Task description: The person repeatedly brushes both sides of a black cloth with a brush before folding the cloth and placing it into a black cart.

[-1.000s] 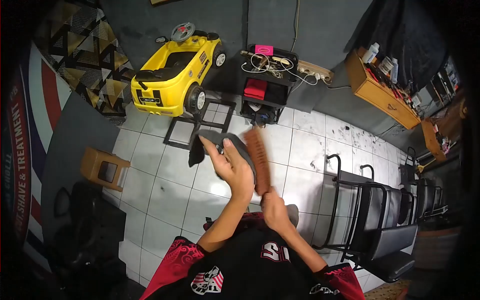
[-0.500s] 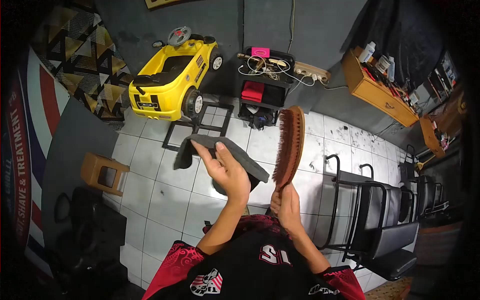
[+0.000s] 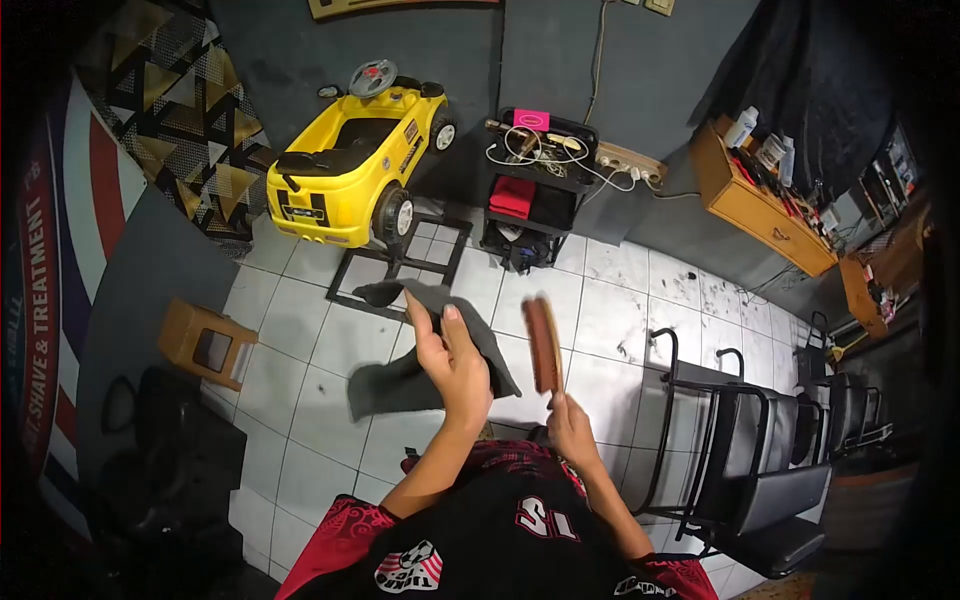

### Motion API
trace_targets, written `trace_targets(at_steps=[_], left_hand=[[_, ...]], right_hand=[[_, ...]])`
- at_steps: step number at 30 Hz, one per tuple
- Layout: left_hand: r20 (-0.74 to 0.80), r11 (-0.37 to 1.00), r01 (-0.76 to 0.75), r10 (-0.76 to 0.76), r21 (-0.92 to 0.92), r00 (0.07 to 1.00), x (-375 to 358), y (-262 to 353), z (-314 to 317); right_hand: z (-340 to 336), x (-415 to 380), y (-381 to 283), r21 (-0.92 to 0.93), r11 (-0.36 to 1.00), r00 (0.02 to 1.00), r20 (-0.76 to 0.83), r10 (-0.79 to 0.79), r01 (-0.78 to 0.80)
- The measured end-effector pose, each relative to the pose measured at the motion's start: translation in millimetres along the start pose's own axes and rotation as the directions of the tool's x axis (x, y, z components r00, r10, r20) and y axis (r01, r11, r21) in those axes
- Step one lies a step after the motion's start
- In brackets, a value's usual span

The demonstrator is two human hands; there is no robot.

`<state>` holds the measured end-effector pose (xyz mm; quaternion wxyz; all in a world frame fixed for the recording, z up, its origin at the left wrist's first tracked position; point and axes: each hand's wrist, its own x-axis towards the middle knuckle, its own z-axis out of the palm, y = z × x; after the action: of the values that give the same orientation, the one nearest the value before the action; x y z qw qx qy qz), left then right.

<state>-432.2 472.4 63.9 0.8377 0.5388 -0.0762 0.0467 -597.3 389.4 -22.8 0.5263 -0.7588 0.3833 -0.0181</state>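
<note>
A dark grey cloth [image 3: 390, 387] hangs from my left hand [image 3: 455, 365], whose thumb and fingers grip its upper part. The cloth drapes down to the left and behind the wrist. My right hand [image 3: 572, 430] is closed round the handle of a brush [image 3: 542, 345] with a wooden back and reddish-brown bristles. The brush stands upright, a little blurred, to the right of the cloth and apart from it, with its bristles facing left.
Ahead stand a yellow toy car [image 3: 345, 170] on a black frame and a black trolley [image 3: 540, 185] with cables. A brown stool [image 3: 205, 343] is at left. Black chairs [image 3: 770, 480] and a wooden drawer unit [image 3: 765, 215] are at right.
The brush has moved left and down towards the cloth and turned more edge-on. The cloth has shifted, with more of it now hanging at the lower left.
</note>
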Motion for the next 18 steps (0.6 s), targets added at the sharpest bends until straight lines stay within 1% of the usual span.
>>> trace_targets(at_steps=[1, 2, 3, 4, 5, 6, 7, 8, 9, 10, 11, 12, 14, 15, 16, 17, 18], left_hand=[[0.013, 0.999, 0.023, -0.023, 0.022, 1.0, -6, 0, -2], [0.026, 0.998, 0.046, -0.047, 0.045, 0.999, -10, 0, -3], [0.037, 0.995, 0.1, -0.101, 0.013, 0.994, -16, 10, -1], [0.044, 0.995, 0.102, -0.102, 0.014, 0.994, -19, 13, -1], [0.09, 0.995, 0.089, -0.094, 0.051, 0.992, -21, 15, -1], [0.134, 0.994, 0.073, -0.084, 0.087, 0.987, -22, 18, -1], [0.17, 0.993, 0.029, -0.049, 0.118, 0.984, -23, 23, 0], [0.167, 0.993, 0.027, -0.046, 0.118, 0.985, -22, 28, -1], [0.178, 0.996, 0.09, -0.089, 0.002, 0.98, -20, 34, -2], [0.192, 0.982, 0.152, -0.128, -0.114, 0.973, -17, 36, -4], [0.2, 0.985, 0.159, -0.143, -0.064, 0.969, -15, 34, -8], [0.192, 0.985, 0.162, -0.147, -0.063, 0.97, -15, 34, -11], [0.225, 0.984, 0.172, -0.177, 0.042, 0.958, -12, 35, -13], [0.221, 0.981, 0.184, -0.192, 0.056, 0.956, -11, 37, -12], [0.22, 0.981, 0.187, -0.194, 0.052, 0.956, -11, 34, -12], [0.219, 0.985, 0.168, -0.174, 0.044, 0.96, -11, 30, -14], [0.218, 0.988, 0.151, -0.156, 0.039, 0.964, -13, 26, -16]], right_hand=[[-4, -5, -22, 0.216, 0.974, 0.997, 0.01, -0.073, 0.069], [-5, -9, -35, 0.422, 0.897, 0.989, 0.002, -0.147, 0.132], [-3, -14, -41, 0.426, 0.895, 0.99, -0.003, -0.142, 0.129], [-1, -16, -46, 0.355, 0.891, 0.956, -0.022, -0.293, 0.281], [0, -17, -49, 0.279, 0.859, 0.898, -0.028, -0.439, 0.429], [2, -14, -45, 0.143, 0.876, 0.877, 0.075, -0.474, 0.461], [8, -11, -39, 0.101, 0.9, 0.898, 0.081, -0.433, 0.425], [16, -7, -27, 0.058, 0.92, 0.916, 0.086, -0.391, 0.388], [25, 4, 1, 0.057, 0.92, 0.915, 0.089, -0.393, 0.389], [32, 21, 40, -0.163, 0.922, 0.935, 0.118, -0.335, 0.351], [34, 27, 71, -0.376, 0.877, 0.954, 0.137, -0.268, 0.3], [29, 25, 92, -0.378, 0.876, 0.954, 0.145, -0.264, 0.3], [21, 27, 116, -0.598, 0.678, 0.902, 0.235, -0.363, 0.428], [21, 24, 116, -0.597, 0.682, 0.905, 0.235, -0.355, 0.423], [17, 25, 105, -0.458, 0.846, 0.962, 0.116, -0.246, 0.272], [12, 26, 93, -0.28, 0.954, 0.994, 0.017, -0.108, 0.108], [4, 17, 57, -0.28, 0.954, 0.995, 0.016, -0.103, 0.104]])
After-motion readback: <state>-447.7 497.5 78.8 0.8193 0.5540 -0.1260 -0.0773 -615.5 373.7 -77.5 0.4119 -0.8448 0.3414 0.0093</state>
